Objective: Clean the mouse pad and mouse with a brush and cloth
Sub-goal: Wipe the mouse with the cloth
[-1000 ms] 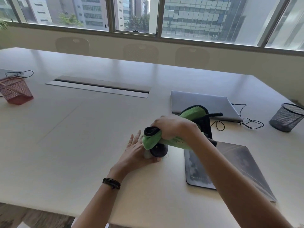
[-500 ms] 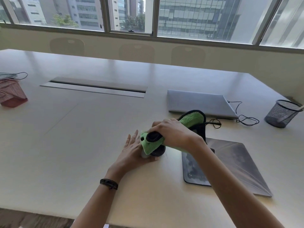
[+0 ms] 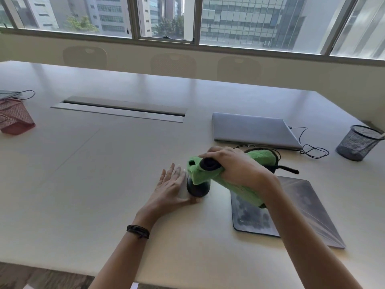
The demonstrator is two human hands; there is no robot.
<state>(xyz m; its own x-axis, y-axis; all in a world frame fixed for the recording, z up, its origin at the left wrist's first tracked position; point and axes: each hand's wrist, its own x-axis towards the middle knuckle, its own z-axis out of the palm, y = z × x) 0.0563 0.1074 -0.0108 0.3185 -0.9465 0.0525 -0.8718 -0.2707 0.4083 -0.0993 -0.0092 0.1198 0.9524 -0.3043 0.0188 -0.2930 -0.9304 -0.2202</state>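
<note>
Right hand (image 3: 237, 167) grips green cloth (image 3: 210, 174), pressed on mouse (image 3: 198, 187). Left hand (image 3: 170, 190) flat, fingers spread, touching mouse's left side. Pad (image 3: 250, 217) just right, under right wrist.

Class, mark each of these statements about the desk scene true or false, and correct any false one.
1. The right hand grips a green cloth. True.
2. The laptop is open. False: its lid is closed.
3. The left hand lies flat on the table beside the mouse. True.
4. The mouse sits on the mouse pad. False: it stands on the bare table, left of the pad.
5. The black mesh cup stands left of the laptop. False: it stands to the right.
</note>
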